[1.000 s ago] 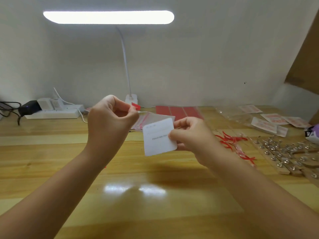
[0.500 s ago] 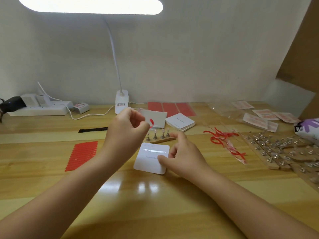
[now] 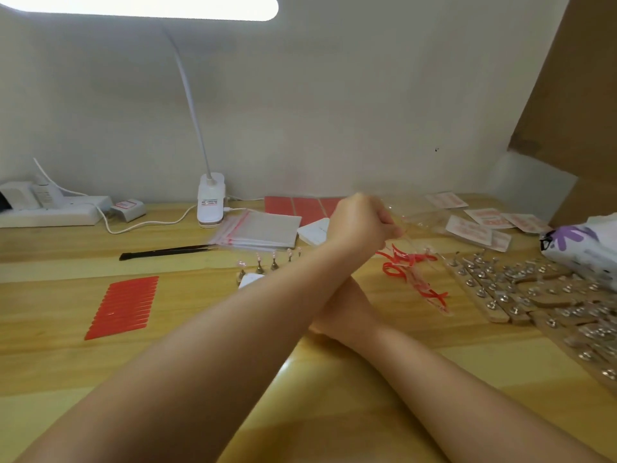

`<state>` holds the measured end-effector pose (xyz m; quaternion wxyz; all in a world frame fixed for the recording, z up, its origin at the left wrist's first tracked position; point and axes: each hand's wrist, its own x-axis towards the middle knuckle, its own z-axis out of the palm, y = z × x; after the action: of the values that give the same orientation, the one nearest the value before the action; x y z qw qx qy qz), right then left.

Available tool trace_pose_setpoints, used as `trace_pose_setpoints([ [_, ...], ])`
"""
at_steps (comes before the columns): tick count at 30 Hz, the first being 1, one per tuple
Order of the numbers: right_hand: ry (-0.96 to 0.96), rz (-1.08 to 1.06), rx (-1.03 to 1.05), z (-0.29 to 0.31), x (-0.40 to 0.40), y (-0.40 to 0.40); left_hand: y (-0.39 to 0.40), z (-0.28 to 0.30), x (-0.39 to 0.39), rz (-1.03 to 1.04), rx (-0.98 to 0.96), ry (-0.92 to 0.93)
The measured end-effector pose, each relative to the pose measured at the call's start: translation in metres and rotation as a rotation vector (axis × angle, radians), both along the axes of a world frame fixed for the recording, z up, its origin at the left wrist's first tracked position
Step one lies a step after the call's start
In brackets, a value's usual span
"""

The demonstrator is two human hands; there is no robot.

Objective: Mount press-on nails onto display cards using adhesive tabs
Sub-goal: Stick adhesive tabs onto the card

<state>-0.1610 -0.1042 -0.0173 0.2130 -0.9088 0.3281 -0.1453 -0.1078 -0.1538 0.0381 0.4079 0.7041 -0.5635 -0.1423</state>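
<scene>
Across the wooden worktop (image 3: pixel 173 372), the left hand (image 3: pixel 362 222) reaches right, fingers curled; what they hold cannot be told. Its forearm hides the right hand. Clear zip bags (image 3: pixel 260 230) lie stacked by the lamp base (image 3: pixel 210 203); a display card (image 3: pixel 250 280) peeks out beside nail stands (image 3: pixel 273 262).

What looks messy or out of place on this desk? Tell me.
The red peeled strips lie in a loose tangle right of the arms, unlike the red tab sheet lying flat at left. The left hand reaches across the right forearm, hiding the right hand. The bags are fanned unevenly. Nothing looks spilled or broken.
</scene>
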Motion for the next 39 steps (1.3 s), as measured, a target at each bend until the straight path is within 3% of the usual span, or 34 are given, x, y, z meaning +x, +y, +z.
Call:
trace_pose_setpoints([
  [6,0.132,0.05,-0.082,0.002,-0.004,-0.008,-0.015,-0.004,-0.009,-0.033,0.093,-0.1],
  [12,0.128,0.036,-0.044,-0.007,-0.001,-0.011,-0.01,-0.009,-0.018,-0.174,0.168,-0.212],
  [16,0.171,-0.003,-0.033,-0.004,0.002,-0.011,0.0,-0.003,-0.016,-0.075,0.037,-0.437],
  [18,0.099,0.009,-0.023,-0.004,0.004,-0.01,0.01,0.003,-0.009,-0.059,-0.078,-0.357],
  [21,-0.126,0.01,0.163,-0.003,0.005,-0.011,0.033,0.013,0.015,-0.025,-0.282,-0.141],
  [27,-0.181,-0.017,0.399,0.004,0.001,-0.015,0.101,0.01,0.088,0.194,-0.375,-0.3],
  [31,-0.16,0.017,0.444,0.008,-0.002,-0.016,0.139,-0.012,0.116,0.331,-0.326,-0.316],
  [34,-0.126,0.003,0.443,0.011,-0.003,-0.018,0.149,-0.032,0.13,0.408,-0.167,-0.219],
  [39,-0.099,-0.008,0.399,0.014,-0.006,-0.022,0.148,-0.058,0.135,0.289,0.05,-0.187],
])
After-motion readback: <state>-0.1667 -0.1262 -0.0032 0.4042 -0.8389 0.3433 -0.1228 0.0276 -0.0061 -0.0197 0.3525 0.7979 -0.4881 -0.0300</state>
